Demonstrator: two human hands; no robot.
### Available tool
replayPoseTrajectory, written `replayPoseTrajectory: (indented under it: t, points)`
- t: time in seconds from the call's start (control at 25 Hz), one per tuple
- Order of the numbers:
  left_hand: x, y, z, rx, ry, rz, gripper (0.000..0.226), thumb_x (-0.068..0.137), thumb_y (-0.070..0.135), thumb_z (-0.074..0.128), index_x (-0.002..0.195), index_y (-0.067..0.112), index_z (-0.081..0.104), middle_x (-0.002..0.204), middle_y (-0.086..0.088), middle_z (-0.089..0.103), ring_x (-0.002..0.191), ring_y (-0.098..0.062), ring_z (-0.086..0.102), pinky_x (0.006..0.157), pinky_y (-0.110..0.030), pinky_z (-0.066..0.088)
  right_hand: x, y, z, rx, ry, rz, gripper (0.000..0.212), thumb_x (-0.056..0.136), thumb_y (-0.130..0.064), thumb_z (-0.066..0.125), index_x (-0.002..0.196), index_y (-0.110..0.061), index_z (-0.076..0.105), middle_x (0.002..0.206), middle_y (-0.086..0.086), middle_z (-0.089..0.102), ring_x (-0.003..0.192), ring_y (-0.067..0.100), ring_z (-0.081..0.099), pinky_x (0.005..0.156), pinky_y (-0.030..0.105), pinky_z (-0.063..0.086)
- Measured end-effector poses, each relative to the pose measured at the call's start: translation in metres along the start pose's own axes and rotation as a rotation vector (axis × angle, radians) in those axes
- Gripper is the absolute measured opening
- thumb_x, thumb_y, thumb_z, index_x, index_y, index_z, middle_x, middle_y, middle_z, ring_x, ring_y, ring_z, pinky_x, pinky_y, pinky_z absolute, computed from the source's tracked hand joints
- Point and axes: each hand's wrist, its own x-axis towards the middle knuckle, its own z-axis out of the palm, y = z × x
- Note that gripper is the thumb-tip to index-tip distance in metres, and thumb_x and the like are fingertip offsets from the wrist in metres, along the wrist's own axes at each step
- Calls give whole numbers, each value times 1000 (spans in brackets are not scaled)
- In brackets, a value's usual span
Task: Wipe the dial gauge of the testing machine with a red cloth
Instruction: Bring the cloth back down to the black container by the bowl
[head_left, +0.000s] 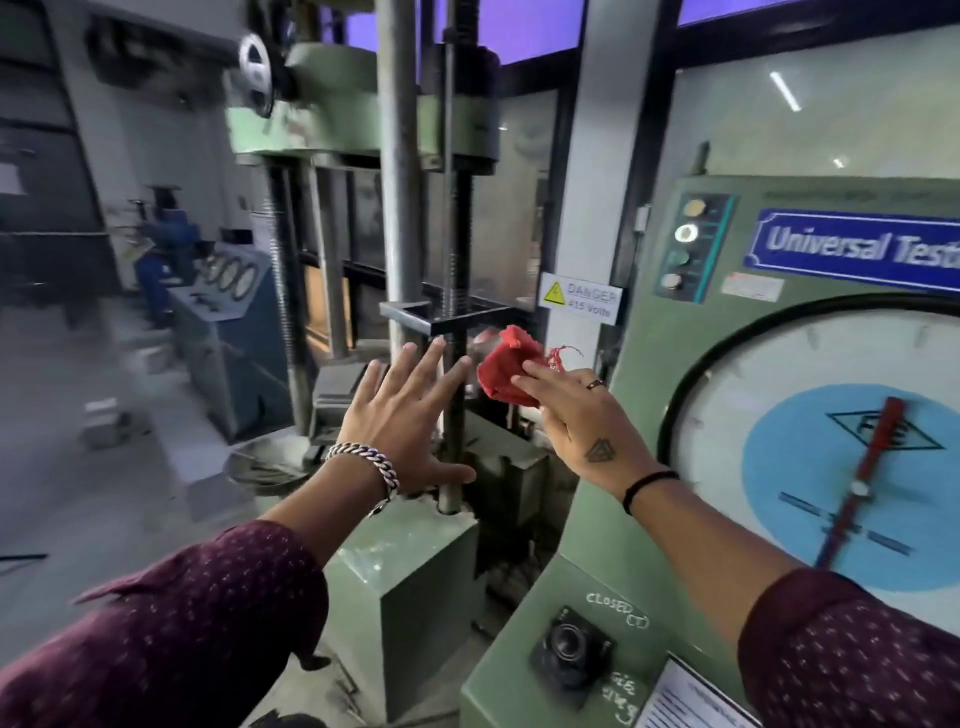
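Observation:
The dial gauge (810, 395) is a large round white face with a blue centre and a red pointer, set in the green control cabinet at the right. My right hand (582, 421) holds a bunched red cloth (506, 366) in the air, left of the gauge and apart from it. My left hand (408, 413) is spread with fingers apart, holding nothing, in front of a dark column of the load frame.
The green load frame (405, 571) with steel columns (397, 171) stands centre. A danger sign (581, 297), indicator lights (685, 249) and a black knob (569, 644) sit on the cabinet. A blue machine (234, 322) is at the left.

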Motion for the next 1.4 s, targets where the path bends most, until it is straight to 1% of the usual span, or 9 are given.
replayPoseTrajectory:
  t: [0.08,0.2,0.36,0.48,0.64,0.76,1.08,1.24,1.4]
  points:
    - [-20,-37,1,-3,-11,-64,145,57,98,66,171,46,-8,184,3,-5,169,-29,0,134,-62,11,18,-27,29,60,-36,-20,57,93,10,75,145,-13,75,153,9,71,118,43,70,105,57,61]
    - [-56,-95,8,-2,-59,-131,143,59,100,64,171,46,-6,184,3,-5,168,-30,1,134,-61,13,38,-72,76,139,-100,-20,55,97,9,72,148,-14,73,156,8,68,124,43,68,110,56,58]
    - [-116,-169,36,-49,-134,-252,141,61,97,68,171,46,-3,184,3,-7,169,-29,2,134,-60,14,48,-136,147,222,-187,-35,53,99,6,72,148,-13,74,154,8,70,118,41,67,109,54,58]
    - [-166,-215,66,-80,-186,-333,140,61,97,67,172,43,1,184,4,-7,168,-28,3,134,-60,16,41,-178,206,264,-269,-49,52,99,7,73,147,-13,73,154,11,70,123,46,68,113,56,55]
    - [-235,-256,108,-112,-275,-415,140,61,98,65,172,42,2,184,3,-5,168,-29,5,133,-61,18,17,-229,277,322,-357,-47,49,98,7,67,144,-8,75,150,18,71,120,50,71,111,56,54]
    - [-285,-276,142,-169,-351,-490,141,61,99,66,172,43,0,184,4,-7,168,-29,5,133,-61,18,-13,-262,324,381,-467,-36,50,98,5,65,145,-8,75,151,20,71,122,51,71,111,58,53]
    - [-372,-303,217,-265,-507,-655,140,62,99,66,172,44,-2,184,5,-12,168,-30,7,132,-61,21,-94,-295,421,457,-684,63,57,98,2,68,150,-19,72,155,6,70,126,43,69,113,52,55]
    - [-404,-311,260,-286,-573,-737,141,62,100,63,172,42,-2,184,1,-12,168,-33,8,132,-61,22,-133,-304,478,507,-782,82,55,96,-3,60,148,-15,73,154,10,71,131,38,71,113,45,49]
    - [-432,-314,321,-310,-647,-817,141,59,103,55,173,42,-2,184,1,-12,168,-32,8,134,-57,20,-172,-305,553,552,-918,114,56,98,-1,61,151,-17,71,157,8,68,134,41,68,116,50,50]
